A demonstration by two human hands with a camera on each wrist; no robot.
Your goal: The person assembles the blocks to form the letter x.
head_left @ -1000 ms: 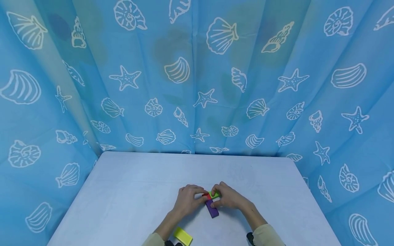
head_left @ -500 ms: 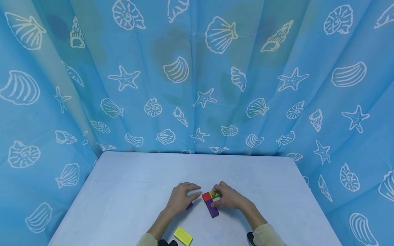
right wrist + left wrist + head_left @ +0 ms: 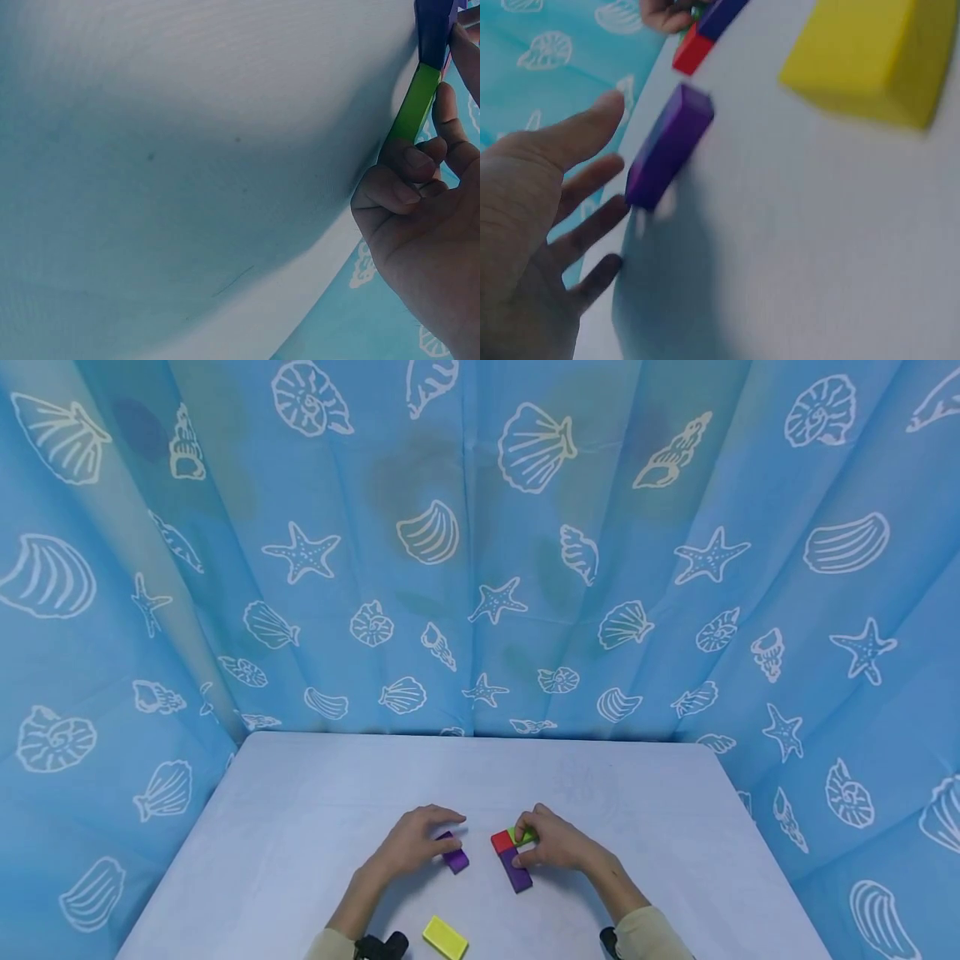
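Blue shell-print curtain (image 3: 555, 631) backs white table (image 3: 337, 777). Left hand (image 3: 409, 843), fingers spread, is beside loose purple block (image 3: 456, 862); right hand (image 3: 558, 843) pinches green block (image 3: 415, 105) and adjoining dark-purple block (image 3: 519, 878).

There are two purple blocks (image 3: 456, 862) (image 3: 519, 878), one red block (image 3: 502, 842), one green block (image 3: 530, 837) and one yellow block (image 3: 446, 937): five altogether. One left hand (image 3: 414, 842) and one right hand (image 3: 558, 843) make two, alongside two sleeves (image 3: 332, 946) (image 3: 652, 935) and one counter (image 3: 322, 810).

**No readable text**

No letters, numbers or brands legible. Light-blue fabric curtain (image 3: 480, 643): white-outlined shells (image 3: 540, 447) and starfish (image 3: 303, 552) only (drawings, not writing). White rectangular tabletop (image 3: 210, 217), right wrist view: small dark specks (image 3: 151, 157), thin dark line (image 3: 233, 282), not characters.
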